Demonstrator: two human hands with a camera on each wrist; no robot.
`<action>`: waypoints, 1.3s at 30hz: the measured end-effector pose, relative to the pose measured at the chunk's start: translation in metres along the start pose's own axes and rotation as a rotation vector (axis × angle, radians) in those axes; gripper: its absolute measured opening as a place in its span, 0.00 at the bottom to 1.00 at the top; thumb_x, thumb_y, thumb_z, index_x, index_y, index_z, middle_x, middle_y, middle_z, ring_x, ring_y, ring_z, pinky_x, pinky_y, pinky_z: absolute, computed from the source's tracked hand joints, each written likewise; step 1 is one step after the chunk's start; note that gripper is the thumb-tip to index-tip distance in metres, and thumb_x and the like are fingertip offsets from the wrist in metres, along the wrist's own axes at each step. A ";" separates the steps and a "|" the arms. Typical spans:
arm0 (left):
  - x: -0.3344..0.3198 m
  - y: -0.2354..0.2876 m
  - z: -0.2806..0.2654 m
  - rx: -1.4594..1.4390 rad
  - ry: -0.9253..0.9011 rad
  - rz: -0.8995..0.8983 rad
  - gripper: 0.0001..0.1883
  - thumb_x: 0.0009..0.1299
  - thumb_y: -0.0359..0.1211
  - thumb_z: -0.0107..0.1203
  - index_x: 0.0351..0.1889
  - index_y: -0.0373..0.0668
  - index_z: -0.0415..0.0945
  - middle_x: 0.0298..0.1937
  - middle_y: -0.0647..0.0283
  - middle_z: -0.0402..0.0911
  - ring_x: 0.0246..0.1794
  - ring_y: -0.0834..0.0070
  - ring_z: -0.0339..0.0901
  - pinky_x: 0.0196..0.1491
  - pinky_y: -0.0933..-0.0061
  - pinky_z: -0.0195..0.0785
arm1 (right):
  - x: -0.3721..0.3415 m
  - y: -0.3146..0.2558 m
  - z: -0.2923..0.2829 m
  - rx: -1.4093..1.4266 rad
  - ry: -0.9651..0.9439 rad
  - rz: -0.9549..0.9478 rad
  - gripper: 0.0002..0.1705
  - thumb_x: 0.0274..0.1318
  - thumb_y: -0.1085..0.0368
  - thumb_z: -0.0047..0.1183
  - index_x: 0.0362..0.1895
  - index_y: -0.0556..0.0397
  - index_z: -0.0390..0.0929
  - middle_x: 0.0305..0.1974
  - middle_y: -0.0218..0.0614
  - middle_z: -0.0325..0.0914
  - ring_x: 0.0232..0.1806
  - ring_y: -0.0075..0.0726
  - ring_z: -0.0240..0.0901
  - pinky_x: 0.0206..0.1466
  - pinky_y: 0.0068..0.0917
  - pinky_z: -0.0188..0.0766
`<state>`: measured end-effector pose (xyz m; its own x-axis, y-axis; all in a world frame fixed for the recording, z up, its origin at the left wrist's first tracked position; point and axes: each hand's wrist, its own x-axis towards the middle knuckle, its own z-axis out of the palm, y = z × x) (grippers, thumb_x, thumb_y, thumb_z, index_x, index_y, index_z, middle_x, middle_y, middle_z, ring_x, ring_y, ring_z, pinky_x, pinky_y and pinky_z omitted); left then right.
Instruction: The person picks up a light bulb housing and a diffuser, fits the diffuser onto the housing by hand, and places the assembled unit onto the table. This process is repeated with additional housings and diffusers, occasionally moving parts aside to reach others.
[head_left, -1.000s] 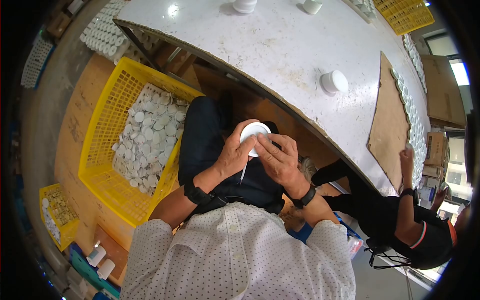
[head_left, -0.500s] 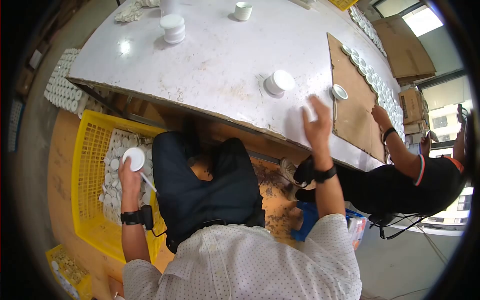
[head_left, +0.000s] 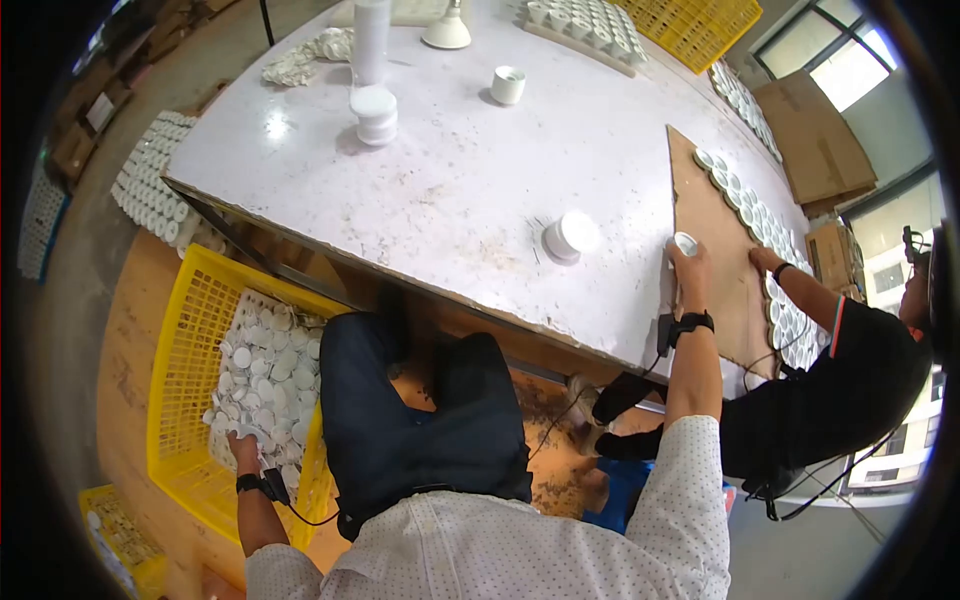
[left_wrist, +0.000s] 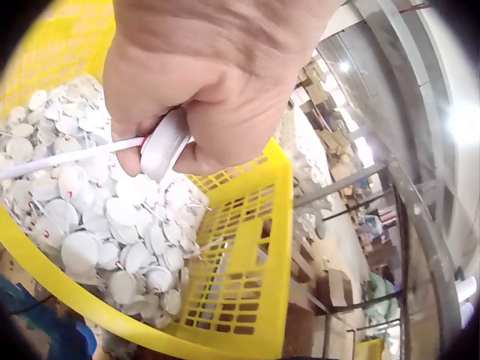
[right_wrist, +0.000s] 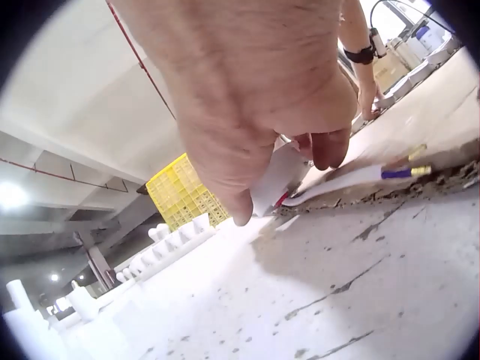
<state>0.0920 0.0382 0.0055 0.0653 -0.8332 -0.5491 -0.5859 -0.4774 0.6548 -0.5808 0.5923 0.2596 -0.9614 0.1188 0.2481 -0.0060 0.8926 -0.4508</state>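
Observation:
My left hand (head_left: 243,452) is low over the yellow basket (head_left: 165,400), by its near side. In the left wrist view, its thumb and fingers pinch a white round cap (left_wrist: 164,148) edge-on, with a white lead (left_wrist: 67,157) trailing left. Beneath lie many similar white caps (left_wrist: 82,251) with leads. My right hand (head_left: 690,272) reaches to the left edge of the brown cardboard (head_left: 715,255) on the table. It grips a small white cup-shaped piece (head_left: 685,242). The right wrist view shows that piece's white lead (right_wrist: 337,184), ending in a blue band and brass-coloured tip.
A white stacked piece (head_left: 572,236) stands on the white table (head_left: 450,200), with more white parts (head_left: 374,115) farther back. Rows of white cups (head_left: 745,205) line the cardboard. Another person's arm (head_left: 805,290) reaches over it from the right.
My left hand has gone down into the basket with the cap. My right hand, earlier spread above the table, has moved right to the cup-shaped piece on the cardboard's edge and grips it.

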 end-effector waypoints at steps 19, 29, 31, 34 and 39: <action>-0.346 0.219 0.194 -0.197 -1.103 0.909 0.42 0.51 0.24 0.64 0.63 0.40 0.53 0.61 0.53 0.64 0.56 0.67 0.69 0.52 0.73 0.66 | -0.279 -0.170 -0.009 0.776 -0.662 -0.548 0.52 0.31 0.63 0.71 0.63 0.59 0.55 0.49 0.43 0.65 0.52 0.40 0.63 0.55 0.32 0.61; -0.325 0.202 0.171 -0.183 -0.806 0.961 0.38 0.46 0.23 0.67 0.56 0.38 0.61 0.52 0.56 0.72 0.53 0.68 0.70 0.55 0.71 0.64 | -0.228 -0.176 -0.007 0.671 -0.451 -0.311 0.30 0.41 0.64 0.65 0.49 0.59 0.68 0.35 0.35 0.69 0.33 0.26 0.65 0.34 0.23 0.67; -0.321 0.200 0.167 -0.189 -0.808 0.913 0.37 0.47 0.23 0.67 0.56 0.37 0.61 0.51 0.56 0.72 0.53 0.68 0.71 0.54 0.71 0.64 | -0.166 -0.150 0.016 0.574 -0.076 -0.281 0.26 0.41 0.60 0.65 0.42 0.60 0.69 0.29 0.32 0.68 0.27 0.24 0.63 0.30 0.22 0.65; -0.322 0.200 0.165 -0.155 -0.775 0.909 0.37 0.47 0.23 0.66 0.56 0.36 0.60 0.49 0.57 0.72 0.52 0.69 0.71 0.54 0.72 0.65 | -0.119 -0.136 0.031 0.579 -0.045 -0.035 0.23 0.44 0.54 0.63 0.34 0.59 0.71 0.22 0.29 0.66 0.22 0.22 0.63 0.22 0.20 0.62; -0.319 0.190 0.169 -0.162 -0.792 0.885 0.37 0.47 0.23 0.67 0.56 0.36 0.60 0.49 0.56 0.73 0.51 0.70 0.72 0.54 0.72 0.65 | -0.106 -0.133 0.037 0.734 -0.406 0.197 0.20 0.47 0.51 0.61 0.24 0.53 0.70 0.16 0.27 0.64 0.14 0.19 0.56 0.16 0.18 0.53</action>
<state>-0.1766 0.2607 0.2178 -0.8578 -0.5139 -0.0053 -0.0647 0.0977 0.9931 -0.4885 0.4450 0.2615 -0.9866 -0.0481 -0.1558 0.1296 0.3482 -0.9284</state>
